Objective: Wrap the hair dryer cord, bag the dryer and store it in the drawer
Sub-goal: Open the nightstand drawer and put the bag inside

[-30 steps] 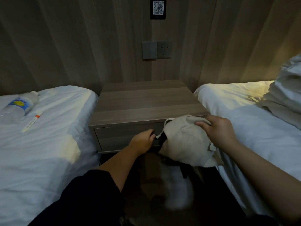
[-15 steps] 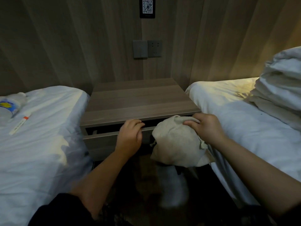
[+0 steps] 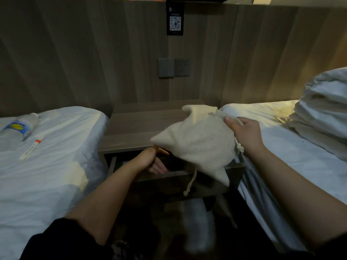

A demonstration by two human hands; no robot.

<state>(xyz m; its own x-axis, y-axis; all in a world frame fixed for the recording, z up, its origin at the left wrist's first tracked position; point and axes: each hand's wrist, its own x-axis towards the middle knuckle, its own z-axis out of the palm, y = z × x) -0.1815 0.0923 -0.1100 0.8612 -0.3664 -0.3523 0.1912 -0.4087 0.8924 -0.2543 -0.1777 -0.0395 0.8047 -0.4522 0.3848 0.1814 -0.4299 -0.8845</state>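
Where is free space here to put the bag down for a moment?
The nightstand top is bare left of the bag. The left bed is free between the pen and the nightstand. The open drawer is crowded: the left hand is inside it.

1. The room is dim; a warm light from the right falls on the right bed [image 3: 262,117] and the wall [image 3: 272,53]
2. The pale bag [image 3: 197,141] is softly lit, the floor [image 3: 146,209] below is dark and blurred
3. Straight lines bend at the edges
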